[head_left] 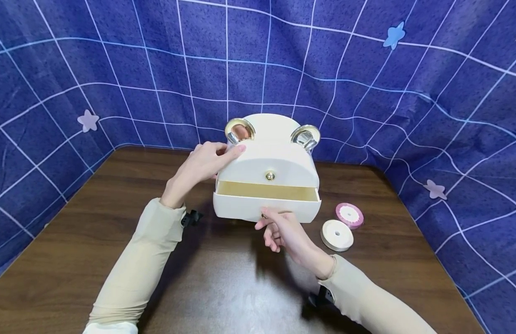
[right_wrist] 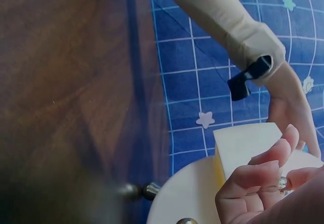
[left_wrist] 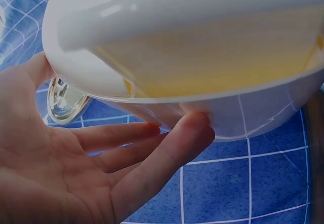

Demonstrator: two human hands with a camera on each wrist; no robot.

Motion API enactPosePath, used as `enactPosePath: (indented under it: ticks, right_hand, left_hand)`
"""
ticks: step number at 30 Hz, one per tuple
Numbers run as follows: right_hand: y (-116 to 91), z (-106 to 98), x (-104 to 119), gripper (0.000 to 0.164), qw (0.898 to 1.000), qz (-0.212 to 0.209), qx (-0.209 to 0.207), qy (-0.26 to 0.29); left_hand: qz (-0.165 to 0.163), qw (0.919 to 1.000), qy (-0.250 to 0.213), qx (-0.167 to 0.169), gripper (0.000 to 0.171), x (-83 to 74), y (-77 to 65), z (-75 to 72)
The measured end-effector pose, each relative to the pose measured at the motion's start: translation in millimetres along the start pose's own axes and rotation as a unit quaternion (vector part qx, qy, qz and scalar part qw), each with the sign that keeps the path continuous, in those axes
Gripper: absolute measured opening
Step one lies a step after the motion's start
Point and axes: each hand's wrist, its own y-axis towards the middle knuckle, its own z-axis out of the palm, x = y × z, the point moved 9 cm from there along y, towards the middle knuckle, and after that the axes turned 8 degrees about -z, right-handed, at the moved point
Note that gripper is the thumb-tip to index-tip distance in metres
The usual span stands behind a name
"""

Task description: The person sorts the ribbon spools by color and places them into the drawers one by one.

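Observation:
A white drawer cabinet (head_left: 268, 160) with round gold-and-silver ears stands on the table, its lower drawer (head_left: 241, 207) pulled partway out. The visible inside of that drawer is yellowish. My right hand (head_left: 287, 234) pinches the small knob (right_wrist: 282, 183) on the drawer's front. At the cabinet's upper left, below the left ear (head_left: 239, 131), my left hand (head_left: 201, 164) rests with its thumb on the top edge. Its other fingers (left_wrist: 172, 148) lie fairly straight against the cabinet's side in the left wrist view. A second gold knob (head_left: 270, 176) sits on the upper front.
Two ribbon spools, a pink one (head_left: 349, 215) and a white one (head_left: 337, 235), lie right of the cabinet, close together. The dark wooden table (head_left: 237, 287) runs back to a blue curtain (head_left: 249, 55) with white grid lines and stars.

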Motion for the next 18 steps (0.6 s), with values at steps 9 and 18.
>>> enactPosePath:
  ticks: [9, 18]
  right_hand:
    - [-17, 7, -3, 0.044, 1.000, 0.009, 0.015, -0.003]
    - [-32, 13, -4, 0.044, 0.999, 0.015, 0.032, -0.010]
  left_hand:
    - [-0.012, 0.9999, -0.008, 0.007, 0.075, 0.5, 0.0, 0.3]
    - [-0.012, 0.9999, -0.006, 0.005, 0.071, -0.1, -1.2, -0.1]
